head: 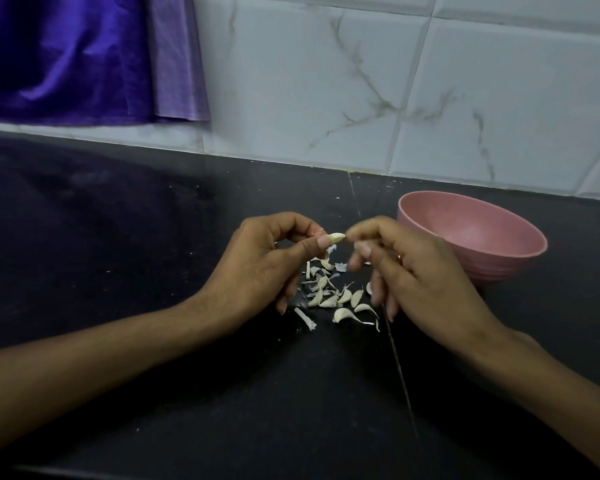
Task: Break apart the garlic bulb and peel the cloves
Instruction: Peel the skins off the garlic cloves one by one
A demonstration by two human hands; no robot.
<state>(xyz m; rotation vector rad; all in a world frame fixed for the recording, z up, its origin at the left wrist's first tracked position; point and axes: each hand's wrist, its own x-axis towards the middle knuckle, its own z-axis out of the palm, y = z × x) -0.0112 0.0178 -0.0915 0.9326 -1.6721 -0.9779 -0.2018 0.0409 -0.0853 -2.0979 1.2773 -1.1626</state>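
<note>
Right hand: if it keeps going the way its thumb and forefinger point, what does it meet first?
The right hand points left, its fingertips right at the tip of the garlic clove pinched in the left hand. It would likely meet that clove first, then the left fingers; whether it already touches the clove is unclear.

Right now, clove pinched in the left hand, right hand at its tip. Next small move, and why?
Probably pull the skin off the tip. The left hand pinches the clove, the right hand has its fingertips at the clove's far end, and the pink bowl looks empty, so no peeled clove has visibly gone in yet.
</note>
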